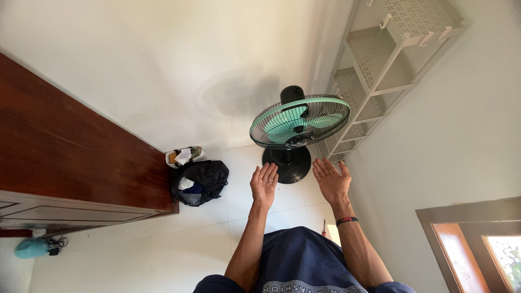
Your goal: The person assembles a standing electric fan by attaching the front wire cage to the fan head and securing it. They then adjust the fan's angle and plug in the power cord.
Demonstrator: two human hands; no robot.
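A standing fan [299, 122] with green blades, a black wire cage and a round black base [287, 164] stands on the white tiled floor by the far wall. My left hand [264, 184] is raised palm up with fingers spread, just left of the base. My right hand [331, 180] is also raised open, just right of the base, a dark band on its wrist. Both hands are empty and touch nothing. My dark blue shirt fills the bottom edge.
A dark wooden cabinet [65, 157] runs along the left. A black bag [199, 181] and a small basket [184, 155] lie at its far end. A white shelf rack [380, 70] stands against the right wall. A teal object [31, 248] with a cable lies at bottom left.
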